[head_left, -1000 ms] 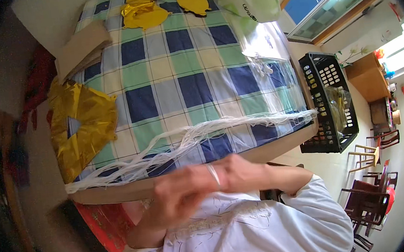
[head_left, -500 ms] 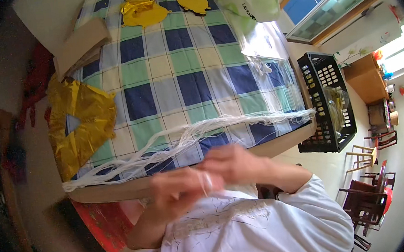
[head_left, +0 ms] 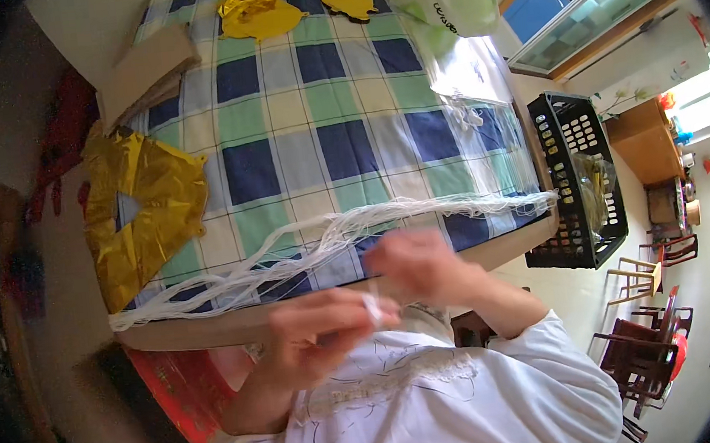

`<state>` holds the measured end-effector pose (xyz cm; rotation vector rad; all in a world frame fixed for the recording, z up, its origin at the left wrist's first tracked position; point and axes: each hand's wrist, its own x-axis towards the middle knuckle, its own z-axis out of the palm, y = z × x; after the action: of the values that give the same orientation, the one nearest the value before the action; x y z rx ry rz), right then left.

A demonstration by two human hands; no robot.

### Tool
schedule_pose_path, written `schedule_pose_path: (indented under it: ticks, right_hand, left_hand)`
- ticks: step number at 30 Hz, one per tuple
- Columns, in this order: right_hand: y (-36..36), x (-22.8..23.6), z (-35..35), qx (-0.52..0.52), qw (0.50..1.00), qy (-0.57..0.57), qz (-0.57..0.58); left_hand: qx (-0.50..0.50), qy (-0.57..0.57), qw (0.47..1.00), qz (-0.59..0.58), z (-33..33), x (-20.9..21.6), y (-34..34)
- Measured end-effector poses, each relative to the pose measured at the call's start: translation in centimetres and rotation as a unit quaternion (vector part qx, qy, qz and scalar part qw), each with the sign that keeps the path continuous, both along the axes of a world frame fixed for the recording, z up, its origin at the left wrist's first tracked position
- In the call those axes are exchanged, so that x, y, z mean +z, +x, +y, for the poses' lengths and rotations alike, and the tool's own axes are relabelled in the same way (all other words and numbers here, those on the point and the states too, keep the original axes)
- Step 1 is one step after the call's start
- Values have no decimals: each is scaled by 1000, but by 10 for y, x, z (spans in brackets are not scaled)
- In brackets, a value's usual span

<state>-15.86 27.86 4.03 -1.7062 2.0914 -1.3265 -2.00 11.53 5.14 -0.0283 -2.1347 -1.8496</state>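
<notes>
In front of my chest, my left hand (head_left: 319, 332) is closed in a pinch on a small bit of white string (head_left: 373, 309). My right hand (head_left: 414, 258) hovers just above and to the right of it, its fingers curled and smeared by motion; what it holds, if anything, I cannot make out. A long hank of white string (head_left: 322, 233) stretches along the near edge of the checked bedspread (head_left: 298, 163), beyond both hands. At the left lies a crumpled gold foil shape (head_left: 167, 201), apparently a flat balloon.
More gold foil pieces (head_left: 263, 17) lie at the far side near a green-and-white plastic bag (head_left: 445, 3). A cardboard piece (head_left: 148, 70) rests at the far left. A black plastic crate (head_left: 556, 228) stands right of the bed, with dark wooden chairs (head_left: 641, 348) further right.
My right hand has lifted up and slightly to the right, away from my left hand. My left hand stays near the same place with the white string.
</notes>
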Motion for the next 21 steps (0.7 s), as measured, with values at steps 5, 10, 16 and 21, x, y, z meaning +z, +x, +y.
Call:
schedule_pose_path:
  ticks: [5,10,16,21]
  right_hand:
    - [3,7,3,98,995,32,-8]
    - [25,-9,3,150,983,89,-51]
    - [6,-7,3,75,991,90,-62]
    - [-3,6,1,63,990,23,-121]
  left_hand:
    - [-81,-126,988,-29,-2,-5,-2]
    - [34,-30,999,0,-1,-6,-6]
    - [-36,0,996,82,-3,9,-10]
    - [-91,-92,992,-15,1,-3,-6]
